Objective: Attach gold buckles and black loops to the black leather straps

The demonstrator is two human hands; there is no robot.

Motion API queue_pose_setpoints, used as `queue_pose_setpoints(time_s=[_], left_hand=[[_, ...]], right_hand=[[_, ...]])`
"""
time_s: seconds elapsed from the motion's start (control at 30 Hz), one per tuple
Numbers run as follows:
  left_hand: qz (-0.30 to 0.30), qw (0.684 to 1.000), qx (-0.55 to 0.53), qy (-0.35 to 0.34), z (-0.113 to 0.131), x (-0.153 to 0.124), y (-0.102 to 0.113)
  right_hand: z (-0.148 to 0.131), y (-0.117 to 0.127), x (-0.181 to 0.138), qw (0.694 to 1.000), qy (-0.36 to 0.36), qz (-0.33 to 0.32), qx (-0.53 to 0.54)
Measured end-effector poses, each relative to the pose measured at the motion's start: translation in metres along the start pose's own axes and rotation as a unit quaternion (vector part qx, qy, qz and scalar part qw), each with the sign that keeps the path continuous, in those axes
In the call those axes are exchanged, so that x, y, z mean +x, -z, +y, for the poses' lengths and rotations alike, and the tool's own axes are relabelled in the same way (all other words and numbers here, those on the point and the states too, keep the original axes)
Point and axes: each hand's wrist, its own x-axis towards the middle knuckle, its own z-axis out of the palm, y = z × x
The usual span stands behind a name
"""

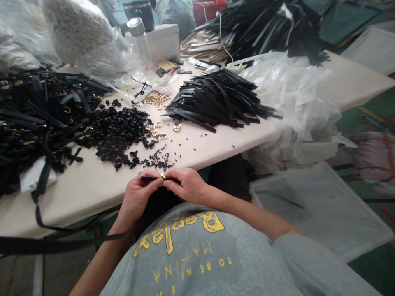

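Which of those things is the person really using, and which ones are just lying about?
Part of the job, it seems:
black strip, held in left hand and right hand
gold buckle, between the hands
loose gold buckles
pile of black strips
pile of black loops

Probably just lying about:
bottle with silver lid
white box
red basket

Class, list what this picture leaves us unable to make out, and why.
All in the head view:
Strap: partly hidden by the left hand and right hand.
Buckle: too small to tell how the strap passes through it.
Left pile: cut off by the left edge.
Bag: contents blurred behind its plastic.
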Motion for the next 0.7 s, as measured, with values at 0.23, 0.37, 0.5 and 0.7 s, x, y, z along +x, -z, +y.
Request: queue_pose_setpoints(time_s=[0.23,0.37,0.5,0.7], left_hand=[[-0.017,0.999,0.002,0.03,0.001,-0.008,0.007],[-0.013,1.0,0.001,0.008,0.009,-0.012,0.007],[0.006,0.999,0.03,-0.02,0.016,-0.01,0.001],[0.055,0.996,0.057,-0.049,0.012,-0.004,-0.006]], right_hand=[[-0.007,0.0,-0.001,0.994,-0.035,0.025,0.097],[-0.006,0.0,-0.003,0.984,-0.052,0.01,0.172],[-0.006,-0.001,-0.003,0.989,-0.036,0.002,0.141],[-0.007,-0.002,0.0,0.998,-0.022,0.046,0.04]])
